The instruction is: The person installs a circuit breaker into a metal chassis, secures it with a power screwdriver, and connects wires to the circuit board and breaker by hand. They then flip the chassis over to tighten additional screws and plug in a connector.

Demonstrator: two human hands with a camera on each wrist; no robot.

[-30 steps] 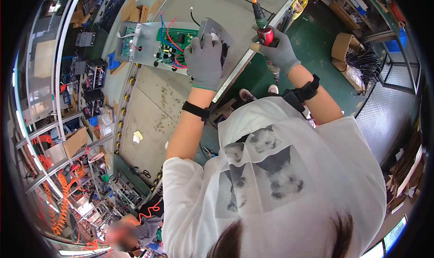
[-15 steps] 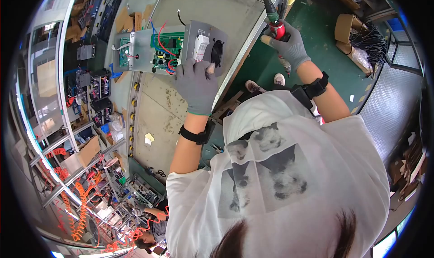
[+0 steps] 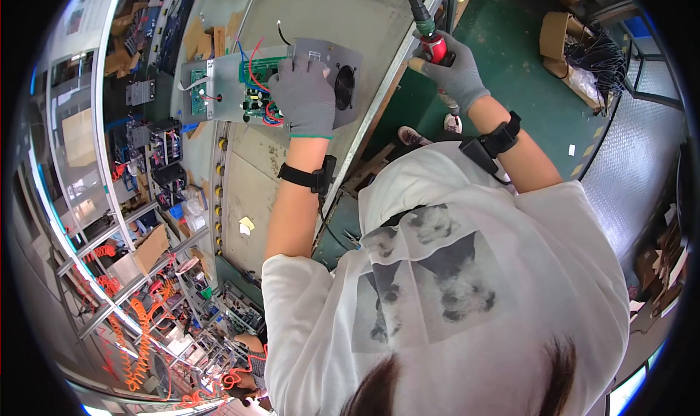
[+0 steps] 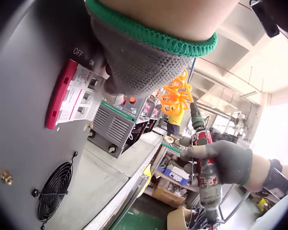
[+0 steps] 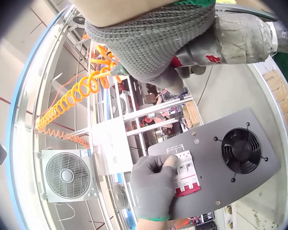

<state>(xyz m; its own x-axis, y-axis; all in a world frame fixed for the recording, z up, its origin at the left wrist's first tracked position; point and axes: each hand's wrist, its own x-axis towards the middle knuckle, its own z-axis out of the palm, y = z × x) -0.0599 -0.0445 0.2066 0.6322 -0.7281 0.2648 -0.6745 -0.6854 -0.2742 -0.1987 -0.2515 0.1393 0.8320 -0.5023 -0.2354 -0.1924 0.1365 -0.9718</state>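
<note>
My left hand, in a grey glove, is at the grey front panel of an electrical chassis. Its thumb and curled fingers grip the side of a white circuit breaker with a red lower edge. A black fan sits in the same panel. Behind the panel, a green circuit board with red and blue wires is partly covered by the hand. My gloved right hand holds a red and grey air screwdriver, tip downward, beyond the bench's edge.
The chassis lies on a workbench with a metal edge. An orange coiled hose leads to the screwdriver. Another grey unit stands along the bench. On the green floor is a carton of black cables.
My left hand first drew back to the panel's lower edge, baring the breaker, then moved up over it again. The right hand keeps hold of the screwdriver and has shifted slightly.
</note>
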